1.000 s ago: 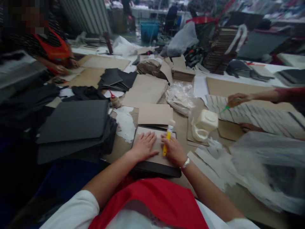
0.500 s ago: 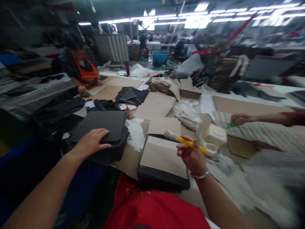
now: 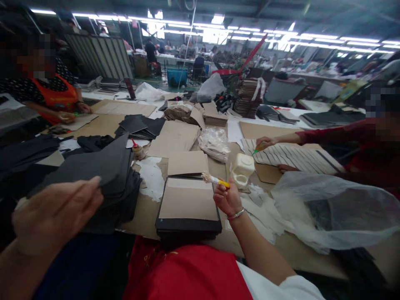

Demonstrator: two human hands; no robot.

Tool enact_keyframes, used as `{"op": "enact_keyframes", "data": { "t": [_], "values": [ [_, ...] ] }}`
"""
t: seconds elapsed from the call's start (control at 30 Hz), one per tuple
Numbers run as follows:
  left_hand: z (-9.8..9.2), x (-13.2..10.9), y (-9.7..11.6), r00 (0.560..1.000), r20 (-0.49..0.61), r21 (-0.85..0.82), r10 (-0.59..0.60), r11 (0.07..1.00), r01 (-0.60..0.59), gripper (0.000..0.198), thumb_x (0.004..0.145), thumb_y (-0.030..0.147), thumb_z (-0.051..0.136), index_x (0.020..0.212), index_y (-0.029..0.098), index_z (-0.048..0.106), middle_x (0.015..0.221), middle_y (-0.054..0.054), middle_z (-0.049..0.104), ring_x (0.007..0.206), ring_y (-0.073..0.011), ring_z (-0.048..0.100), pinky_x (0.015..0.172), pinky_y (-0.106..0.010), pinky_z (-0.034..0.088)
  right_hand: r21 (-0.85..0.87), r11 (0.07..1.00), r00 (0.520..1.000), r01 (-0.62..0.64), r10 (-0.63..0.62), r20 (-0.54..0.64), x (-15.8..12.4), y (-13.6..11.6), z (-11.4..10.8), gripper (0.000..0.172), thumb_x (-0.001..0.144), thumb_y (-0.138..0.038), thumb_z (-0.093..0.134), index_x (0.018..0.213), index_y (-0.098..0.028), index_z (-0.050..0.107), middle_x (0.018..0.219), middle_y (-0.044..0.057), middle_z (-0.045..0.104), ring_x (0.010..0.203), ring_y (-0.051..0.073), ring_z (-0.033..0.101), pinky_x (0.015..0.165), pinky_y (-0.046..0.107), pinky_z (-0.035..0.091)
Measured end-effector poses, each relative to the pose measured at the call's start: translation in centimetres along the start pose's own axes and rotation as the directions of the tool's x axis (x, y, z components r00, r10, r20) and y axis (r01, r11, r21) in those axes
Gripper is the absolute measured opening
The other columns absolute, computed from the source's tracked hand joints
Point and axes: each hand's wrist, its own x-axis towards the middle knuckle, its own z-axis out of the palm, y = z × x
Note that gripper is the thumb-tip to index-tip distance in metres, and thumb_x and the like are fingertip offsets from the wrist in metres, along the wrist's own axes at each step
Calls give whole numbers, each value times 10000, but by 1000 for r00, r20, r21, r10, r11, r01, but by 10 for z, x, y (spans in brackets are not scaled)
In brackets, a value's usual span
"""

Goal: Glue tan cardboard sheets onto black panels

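Note:
My left hand [image 3: 59, 214], blurred, has its fingers closed at the near edge of a black sheet [image 3: 90, 162], which tilts up from the top of a stack of black sheets [image 3: 125, 191]. The thumb's hold on it is partly hidden. In my right hand [image 3: 229, 199] is a paintbrush [image 3: 215, 180] with a yellow handle, its pale bristles pointing left. Below the brush, a beige board [image 3: 189, 202] lies on a black pile [image 3: 189, 229] in front of me. Just behind it are more beige boards [image 3: 187, 162].
A cream plastic container [image 3: 243, 164] stands right of the brush. Beyond it a co-worker's hand [image 3: 264, 143] holds a green-tipped tool over a striped sheet [image 3: 287, 156]. Clear plastic [image 3: 337, 208] covers the right side. A small red-capped bottle [image 3: 137, 150] stands near the black stack.
The view has swung right. My left hand, flat on the black stack before, is now at its near side with the top sheet raised. The brush stays in my right hand.

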Motion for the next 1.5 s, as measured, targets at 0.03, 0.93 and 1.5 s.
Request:
{"op": "enact_keyframes", "data": {
  "t": [0.03, 0.93, 1.5],
  "values": [
    [9, 1, 29, 979, -81, 85, 190, 979, -183, 583, 784, 319, 557, 1324, 469, 396, 1100, 44, 653, 949, -270, 602, 865, -468, 460, 10, 999, 999, 33, -33, -3, -2, -5, -5, 350, 861, -503, 460, 723, -193, 545, 466, -88, 392, 345, 43, 265, 345, 162, 273],
    [87, 16, 148, 861, 354, -711, -365, 493, 501, 209, 801, 304, 544, 834, 156, 688, 756, -18, 669, 690, -127, 591, 641, -222, 449, -368, 907, 976, 205, -163, 142, -30, 53, 37, 338, 762, -535, 615, 815, -203, 655, 482, -48, 539, 403, 53, 443, 427, 192, 360],
    [22, -61, 61, 991, -11, -233, -136, 964, 130, 237, 885, 336, 504, 1005, 222, 675, 923, -38, 661, 842, -150, 567, 757, -301, 409, -676, 632, 882, 380, -27, 470, -46, 121, 89, 248, 852, -401, 550, 892, -193, 680, 609, 4, 624, 506, 105, 551, 454, 223, 430]
  ]
}}
